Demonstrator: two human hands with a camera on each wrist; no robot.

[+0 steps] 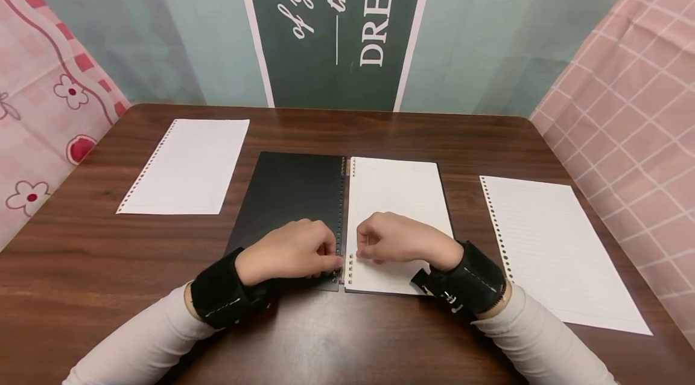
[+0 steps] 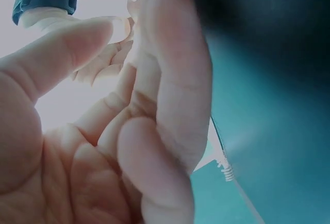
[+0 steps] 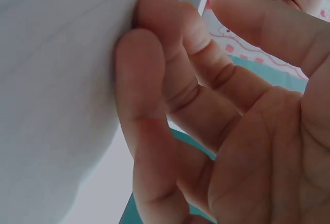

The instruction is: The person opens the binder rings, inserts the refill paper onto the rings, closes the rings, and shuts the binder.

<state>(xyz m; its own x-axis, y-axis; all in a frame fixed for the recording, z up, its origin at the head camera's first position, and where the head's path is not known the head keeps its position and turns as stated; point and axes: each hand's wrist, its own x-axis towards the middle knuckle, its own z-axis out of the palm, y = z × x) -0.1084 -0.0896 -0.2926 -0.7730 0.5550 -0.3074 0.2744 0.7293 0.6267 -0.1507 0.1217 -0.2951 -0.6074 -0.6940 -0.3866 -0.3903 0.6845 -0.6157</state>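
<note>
Working Fine at the Rings

Bent fingers of a person's left hand reach the pale lower rings of an open, black-covered notebook at the middle of a brown wooden table. Those of the right hand rest on its white paper page, just beside — whether either pinches anything cannot be told. A plain punched sheet and a ruled punched sheet flank it. Sound technique, seemingly: fingertips only, even pressure, page held flat — lest a hole tear or slip out of line.
</note>
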